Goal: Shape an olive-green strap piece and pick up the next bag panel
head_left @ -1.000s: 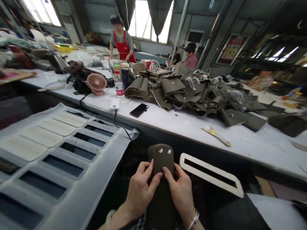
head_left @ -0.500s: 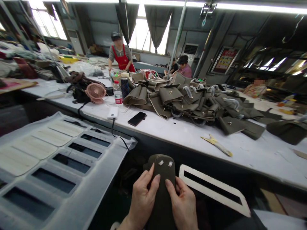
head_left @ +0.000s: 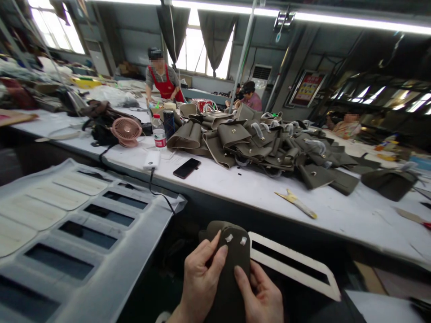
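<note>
Between my hands is a dark olive leather-like piece [head_left: 232, 278] with a rounded top edge and two small whitish tabs near that edge. My left hand [head_left: 202, 276] pinches its left side near the top, thumb on the front face. On the right edge, a little lower, my right hand [head_left: 261, 291] grips it, thumb also in front. Behind its top left shows another layer of the same colour; whether it is joined cannot be seen. Just right of the piece lies a white frame-shaped template [head_left: 292, 262] with a long slot.
A heap of olive bags [head_left: 269, 139] covers the middle of the white table [head_left: 215, 184]. Nearer stand a phone [head_left: 186, 168], a power bank [head_left: 152, 160], a bottle [head_left: 158, 131], a pink fan [head_left: 127, 132] and a yellowed tool [head_left: 296, 204]. Slotted panel [head_left: 111, 264] at left. Co-workers [head_left: 163, 80] stand beyond.
The view has turned slightly right, so the table things shift left. The piece is a little lower and tilted in my hands; both hands keep their hold.
</note>
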A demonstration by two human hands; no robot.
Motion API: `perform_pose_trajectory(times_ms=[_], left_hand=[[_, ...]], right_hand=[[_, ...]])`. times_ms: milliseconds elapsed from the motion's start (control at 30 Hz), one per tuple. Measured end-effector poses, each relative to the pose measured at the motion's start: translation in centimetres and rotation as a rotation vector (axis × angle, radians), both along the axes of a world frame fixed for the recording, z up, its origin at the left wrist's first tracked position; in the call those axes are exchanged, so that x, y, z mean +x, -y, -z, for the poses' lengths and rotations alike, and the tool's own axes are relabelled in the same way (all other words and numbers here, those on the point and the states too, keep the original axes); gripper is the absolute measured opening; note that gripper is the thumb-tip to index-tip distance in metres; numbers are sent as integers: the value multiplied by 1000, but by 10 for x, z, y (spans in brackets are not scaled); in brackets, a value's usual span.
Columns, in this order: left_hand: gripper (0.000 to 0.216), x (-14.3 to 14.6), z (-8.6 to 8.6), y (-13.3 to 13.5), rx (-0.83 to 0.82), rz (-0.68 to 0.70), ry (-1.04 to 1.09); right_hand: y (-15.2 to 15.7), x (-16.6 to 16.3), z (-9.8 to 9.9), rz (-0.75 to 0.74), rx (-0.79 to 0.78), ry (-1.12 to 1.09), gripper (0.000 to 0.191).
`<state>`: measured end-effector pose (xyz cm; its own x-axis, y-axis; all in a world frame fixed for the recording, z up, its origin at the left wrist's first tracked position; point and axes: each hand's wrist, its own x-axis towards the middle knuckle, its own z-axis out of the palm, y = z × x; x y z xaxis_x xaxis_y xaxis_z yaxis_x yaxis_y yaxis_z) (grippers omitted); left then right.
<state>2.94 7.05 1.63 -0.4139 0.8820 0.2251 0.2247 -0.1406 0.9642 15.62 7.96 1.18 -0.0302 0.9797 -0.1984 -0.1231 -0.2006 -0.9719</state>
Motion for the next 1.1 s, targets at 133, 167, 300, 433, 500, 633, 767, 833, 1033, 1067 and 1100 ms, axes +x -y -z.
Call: perform_pose_trajectory(times_ms=[133,167,300,433,500,633,767,833,1033,1067,1100], left_hand=[[32,0,-6,0,14,-5,48],[33,-1,-7,-1,21,6,80],[30,-8,-12,-7,36,89,265],[24,-14,-17,-16,11,199,409],[22,-17,-22,-20,-10,246,447],[24,-27,-35,-24,-122,254,475],[34,-36,-42,-26,-261,294,449],[33,-38,-43,-27,-276,314,468],[31,-36,-49,-31,-311,346,498],[31,-36,-50,-31,-307,357,501],[30,-35,-51,-31,-302,364,503]], right_hand=[[3,3,4,14,-23,-47,56],[4,4,4,15,-21,-53,58],[-5,11,-9,-66,15,-12,86],[-30,21,-31,-235,168,223,81],[-43,23,-38,-313,278,372,63],[-54,23,-40,-390,416,541,45],[-55,24,-35,-423,507,562,40],[-56,26,-33,-436,539,536,39],[-58,30,-30,-439,589,473,42],[-58,29,-30,-432,579,459,42],[-57,29,-30,-420,559,444,42]])
